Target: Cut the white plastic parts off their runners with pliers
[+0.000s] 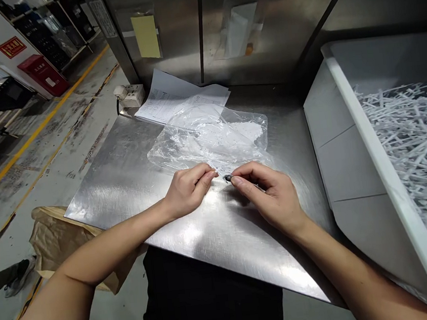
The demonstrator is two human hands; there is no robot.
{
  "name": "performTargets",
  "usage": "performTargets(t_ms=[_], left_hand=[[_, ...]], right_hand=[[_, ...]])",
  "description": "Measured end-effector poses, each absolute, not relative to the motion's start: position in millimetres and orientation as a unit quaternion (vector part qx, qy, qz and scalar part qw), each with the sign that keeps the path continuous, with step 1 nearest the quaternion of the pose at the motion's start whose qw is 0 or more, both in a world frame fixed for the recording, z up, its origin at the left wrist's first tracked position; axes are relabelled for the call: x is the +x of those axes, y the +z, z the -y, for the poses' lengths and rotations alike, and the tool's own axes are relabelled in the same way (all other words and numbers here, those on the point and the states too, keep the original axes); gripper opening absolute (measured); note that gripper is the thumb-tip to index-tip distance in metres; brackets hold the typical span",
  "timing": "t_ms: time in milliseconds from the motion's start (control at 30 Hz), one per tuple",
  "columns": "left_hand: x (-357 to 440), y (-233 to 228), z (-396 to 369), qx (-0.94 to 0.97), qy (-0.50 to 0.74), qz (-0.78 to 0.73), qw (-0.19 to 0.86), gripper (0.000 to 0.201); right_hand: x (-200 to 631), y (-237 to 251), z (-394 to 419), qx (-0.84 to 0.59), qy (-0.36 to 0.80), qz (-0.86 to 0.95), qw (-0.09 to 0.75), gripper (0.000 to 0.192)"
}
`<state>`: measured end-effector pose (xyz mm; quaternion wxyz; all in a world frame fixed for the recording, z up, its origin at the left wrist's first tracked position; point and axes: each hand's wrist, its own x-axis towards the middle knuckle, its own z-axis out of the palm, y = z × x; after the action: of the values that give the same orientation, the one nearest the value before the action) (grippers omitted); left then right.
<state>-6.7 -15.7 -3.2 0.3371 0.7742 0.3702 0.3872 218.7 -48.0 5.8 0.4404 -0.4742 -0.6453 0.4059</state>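
Observation:
Over the metal table [123, 174], my left hand [191, 189] is closed in a pinch. A tiny pale piece [219, 172] shows at its fingertips, too small to name. My right hand [268, 192] is closed on a small dark tool [228, 178], whose tip points toward the left fingertips; most of it is hidden in the hand. A narrow gap separates the two hands. Just beyond them lies a clear plastic bag [196, 139], crumpled, with many small white pieces [248, 130] in and around it.
A large white bin [374, 163] full of thin white plastic parts [419, 158] stands at the right. Printed papers [184, 102] and a power strip [132, 95] lie at the back. A brown paper bag [59, 237] is below the table's left edge, near a person's foot [20, 277].

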Motion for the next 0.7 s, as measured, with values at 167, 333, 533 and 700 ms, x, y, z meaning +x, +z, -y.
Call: performTargets(t_ms=[167, 333, 533, 700], left_hand=[[-7.5, -4.1, 15.6, 0.774, 0.383, -0.376, 0.335, 0.027], [-6.9, -4.6, 15.6, 0.774, 0.384, -0.376, 0.335, 0.028], [-7.3, -7.5, 17.0, 0.79, 0.377, -0.384, 0.293, 0.025], [-6.6, -10.2, 19.5, 0.801, 0.344, -0.419, 0.253, 0.026]], right_hand=[[219.7, 5.2, 47.2, -0.475, 0.399, 0.652, 0.436, 0.015], [220.0, 7.0, 47.0, -0.472, 0.395, 0.659, 0.433, 0.015], [217.2, 3.0, 47.4, -0.487, 0.412, 0.633, 0.439, 0.019], [211.0, 0.3, 48.2, -0.511, 0.456, 0.575, 0.447, 0.027]])
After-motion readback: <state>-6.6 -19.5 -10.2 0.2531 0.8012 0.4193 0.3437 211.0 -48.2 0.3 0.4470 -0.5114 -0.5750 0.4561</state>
